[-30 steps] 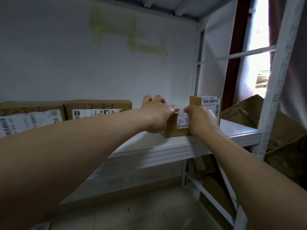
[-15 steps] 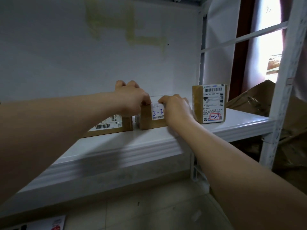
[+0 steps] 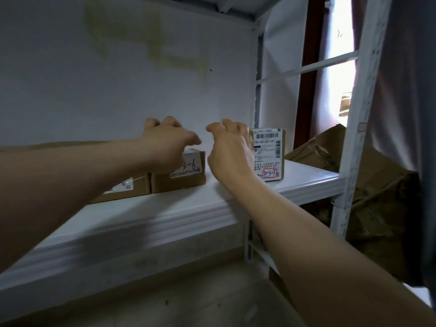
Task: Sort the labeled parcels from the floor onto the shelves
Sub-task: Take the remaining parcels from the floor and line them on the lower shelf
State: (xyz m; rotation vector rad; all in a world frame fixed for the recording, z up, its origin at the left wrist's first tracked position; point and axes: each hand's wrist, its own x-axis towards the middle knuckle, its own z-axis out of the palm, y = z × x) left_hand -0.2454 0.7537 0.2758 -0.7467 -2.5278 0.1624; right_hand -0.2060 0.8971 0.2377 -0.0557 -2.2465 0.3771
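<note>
A small brown parcel (image 3: pixel 184 179) with a handwritten label ending "3-6" rests on the white shelf (image 3: pixel 165 223). It touches a flatter brown parcel (image 3: pixel 127 190) on its left. My left hand (image 3: pixel 169 143) hovers just above its top, fingers loosely curled and holding nothing. My right hand (image 3: pixel 230 149) is lifted to the right of that parcel, fingers apart and empty. Behind my right hand an upright parcel (image 3: pixel 270 155) marked "2-3-7" in red stands on the shelf.
A white upright post (image 3: pixel 354 128) frames the shelf's right end. Crumpled brown cardboard (image 3: pixel 377 208) is piled beyond it. A lower shelf rail (image 3: pixel 262 253) and the tiled floor (image 3: pixel 188 298) lie below. A white wall backs the shelf.
Both hands have let go of the "3-6" parcel, which now sits against the flatter parcel. My right hand has lifted away to the right and my left hand has risen above it.
</note>
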